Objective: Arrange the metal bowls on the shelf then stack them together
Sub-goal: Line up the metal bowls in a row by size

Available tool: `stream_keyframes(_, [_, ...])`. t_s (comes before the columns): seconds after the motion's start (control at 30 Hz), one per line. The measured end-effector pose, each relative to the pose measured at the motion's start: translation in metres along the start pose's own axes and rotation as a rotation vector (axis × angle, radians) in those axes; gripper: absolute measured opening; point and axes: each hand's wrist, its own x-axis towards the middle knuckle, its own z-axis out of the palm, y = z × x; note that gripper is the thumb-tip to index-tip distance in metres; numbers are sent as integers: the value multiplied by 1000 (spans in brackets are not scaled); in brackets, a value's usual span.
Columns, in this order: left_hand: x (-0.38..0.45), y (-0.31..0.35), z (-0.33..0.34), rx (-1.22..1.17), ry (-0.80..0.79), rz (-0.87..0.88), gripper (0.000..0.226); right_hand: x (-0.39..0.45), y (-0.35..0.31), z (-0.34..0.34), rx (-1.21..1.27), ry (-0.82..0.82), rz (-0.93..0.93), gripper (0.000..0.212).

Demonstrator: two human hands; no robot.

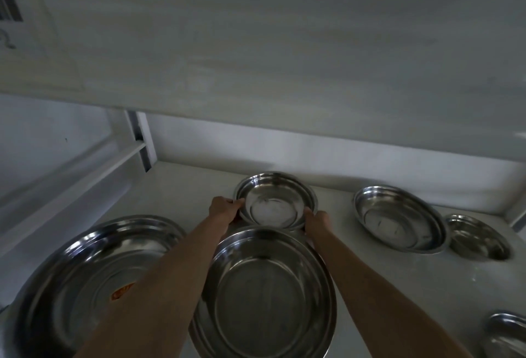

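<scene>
Several shiny metal bowls lie on a white shelf (182, 192). A small bowl (274, 201) sits at the back centre, nested in a slightly wider one. My left hand (225, 209) grips its left rim and my right hand (317, 222) grips its right rim. Just in front of it, between my forearms, is a large bowl (270, 295). The largest bowl (91, 278), with an orange sticker, lies at the left, partly hidden by my left arm.
At the right stand a medium bowl (398, 218) and a smaller bowl (478, 236) beside it. Another bowl (509, 335) shows at the bottom right corner. The shelf above (284, 58) hangs low overhead. A white upright post (141, 141) stands at the back left.
</scene>
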Motion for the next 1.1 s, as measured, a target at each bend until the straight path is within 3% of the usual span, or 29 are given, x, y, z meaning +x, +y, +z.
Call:
stream_keyframes(0.2, [-4, 20, -1, -144, -50, -15, 32, 3, -4, -4, 95, 18, -5, 49])
stream_keyframes(0.33, [-13, 43, 2, -134, -71, 18, 30, -2, -18, -23, 147, 58, -43, 35])
stream_keyframes(0.57, [-28, 66, 18, -275, -105, 37, 27, -11, -27, -59, 123, 138, -111, 45])
stream_keyframes(0.7, [-44, 77, 28, -298, -120, 57, 12, -16, -33, -83, 144, 148, -126, 45])
stream_keyframes(0.9, [-71, 95, 49, -397, -163, 75, 35, -27, -31, -128, 130, 198, -147, 44])
stream_keyframes(1.1, [-97, 109, 85, -413, -218, 95, 31, -32, -18, -174, 127, 239, -108, 51])
